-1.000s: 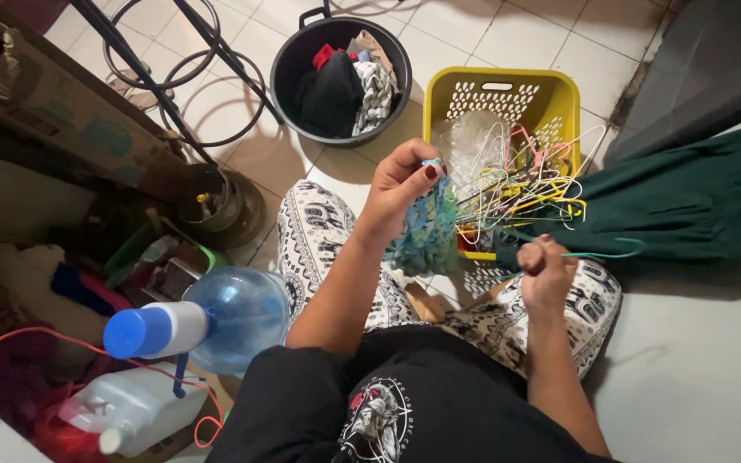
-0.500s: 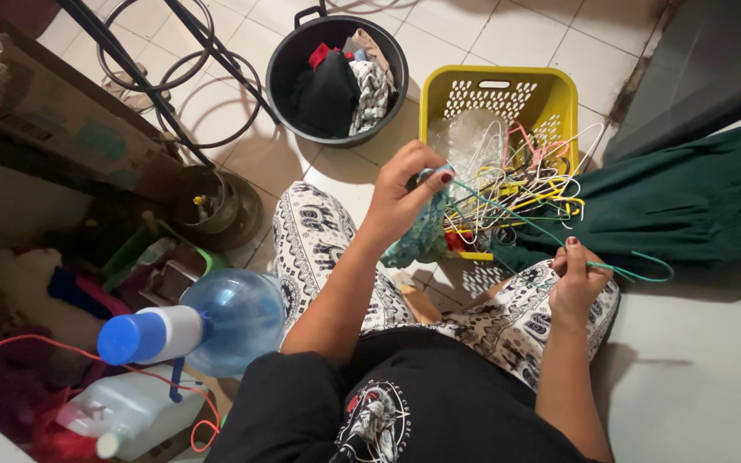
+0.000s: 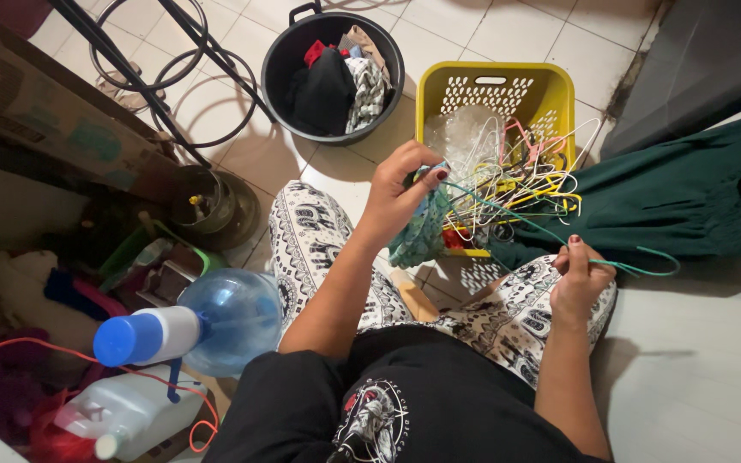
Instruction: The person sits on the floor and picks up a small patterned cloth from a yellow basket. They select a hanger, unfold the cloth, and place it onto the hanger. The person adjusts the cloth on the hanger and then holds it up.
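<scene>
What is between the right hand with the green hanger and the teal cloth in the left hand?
Nothing solid. The right hand grips the green hanger, whose wire runs across open air to the teal cloth held by the left hand. The tangled hangers lie just behind, in the yellow basket.

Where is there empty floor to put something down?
Bare tiles lie between the black bucket and the patterned knee, and pale floor stretches right of the right hand, below the green cloth. It is crowded in the yellow basket of hangers and around the water bottle.
</scene>
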